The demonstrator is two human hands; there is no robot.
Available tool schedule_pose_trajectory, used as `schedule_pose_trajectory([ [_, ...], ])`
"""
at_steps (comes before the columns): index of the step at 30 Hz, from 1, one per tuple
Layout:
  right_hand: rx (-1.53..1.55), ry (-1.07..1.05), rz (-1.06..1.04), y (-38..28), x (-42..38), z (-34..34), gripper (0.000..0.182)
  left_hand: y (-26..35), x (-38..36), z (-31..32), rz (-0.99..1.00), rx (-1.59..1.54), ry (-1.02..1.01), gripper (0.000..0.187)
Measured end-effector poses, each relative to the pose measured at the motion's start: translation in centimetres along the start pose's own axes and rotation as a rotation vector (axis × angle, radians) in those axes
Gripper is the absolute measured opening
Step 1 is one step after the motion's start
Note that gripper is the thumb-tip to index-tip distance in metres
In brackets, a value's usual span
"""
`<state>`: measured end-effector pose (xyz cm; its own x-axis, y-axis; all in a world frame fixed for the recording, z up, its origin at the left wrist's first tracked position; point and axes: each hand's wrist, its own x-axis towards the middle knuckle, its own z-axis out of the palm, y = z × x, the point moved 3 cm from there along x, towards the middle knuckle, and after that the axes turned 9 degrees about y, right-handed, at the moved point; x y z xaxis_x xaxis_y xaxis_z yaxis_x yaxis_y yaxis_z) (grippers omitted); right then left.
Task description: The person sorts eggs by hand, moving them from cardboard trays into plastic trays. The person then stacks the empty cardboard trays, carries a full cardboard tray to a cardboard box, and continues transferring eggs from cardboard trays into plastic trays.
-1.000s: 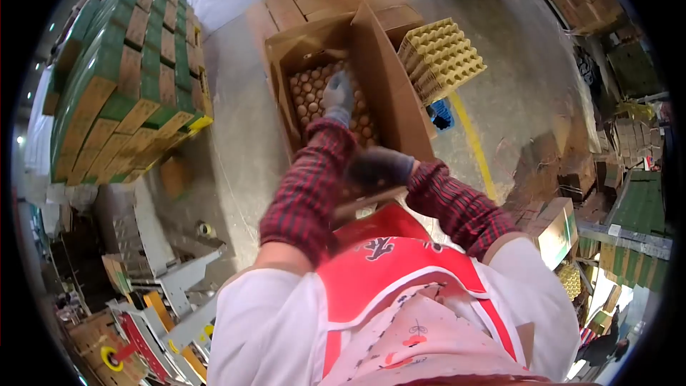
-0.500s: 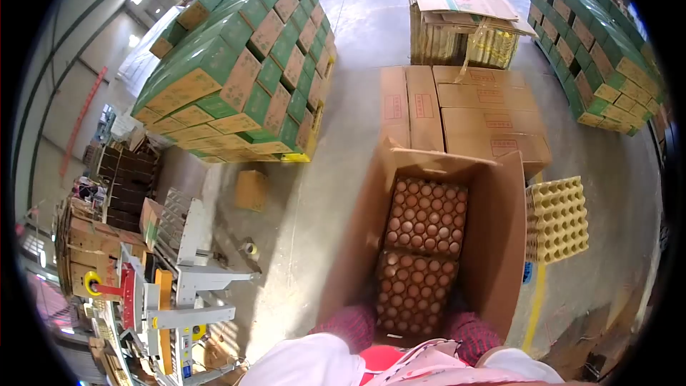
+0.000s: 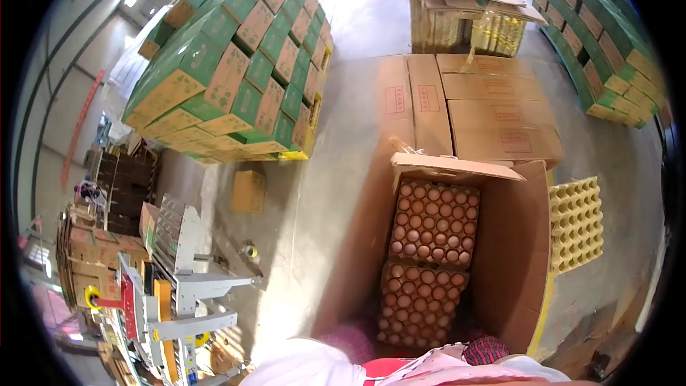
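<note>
Inside a tall open cardboard box [image 3: 511, 264], two trays of brown eggs sit one beyond the other. The far egg tray [image 3: 434, 223] and the near egg tray [image 3: 418, 304] both look full. My left plaid sleeve [image 3: 349, 343] reaches down at the near left of the box, in shadow. On the other side my right plaid sleeve [image 3: 486, 349] comes down close to the near tray's right corner. Both hands are hidden below the sleeves, so their fingers and anything they hold cannot be made out.
Right of the box stands a stack of yellow egg trays [image 3: 577, 225]. Closed cartons [image 3: 500, 111] lie just beyond it, with a bundle of flattened cardboard [image 3: 468, 11] behind. Green boxes [image 3: 236, 64] are piled on a pallet at left, near a roller machine [image 3: 186, 307].
The view has shifted slightly, and the box appears lower and wider. The far flap leans further inward over the box. My sleeves show less, lower in the frame. Both egg trays remain inside.
</note>
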<state>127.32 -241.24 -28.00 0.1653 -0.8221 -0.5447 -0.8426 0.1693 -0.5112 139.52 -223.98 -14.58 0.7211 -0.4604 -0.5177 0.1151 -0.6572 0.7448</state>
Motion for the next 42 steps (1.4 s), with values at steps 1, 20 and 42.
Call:
schedule_pose_trajectory([
  [1, 0.006, 0.009, -0.006, -0.2, 0.1, -0.2, 0.028, 0.0, -0.1, -0.1, 0.002, -0.01, -0.004, 0.063],
  [20, 0.301, -0.277, -0.284, -9.2, -7.0, -6.6, 0.037, 1.8, -6.4, -7.5, -0.04, -0.26, 0.106, 0.074],
  [42, -0.102, -1.109, -0.982, -11.7, -39.8, -5.8, 0.05, 4.1, -40.1, -12.3, 0.128, -0.699, 0.834, 0.073],
])
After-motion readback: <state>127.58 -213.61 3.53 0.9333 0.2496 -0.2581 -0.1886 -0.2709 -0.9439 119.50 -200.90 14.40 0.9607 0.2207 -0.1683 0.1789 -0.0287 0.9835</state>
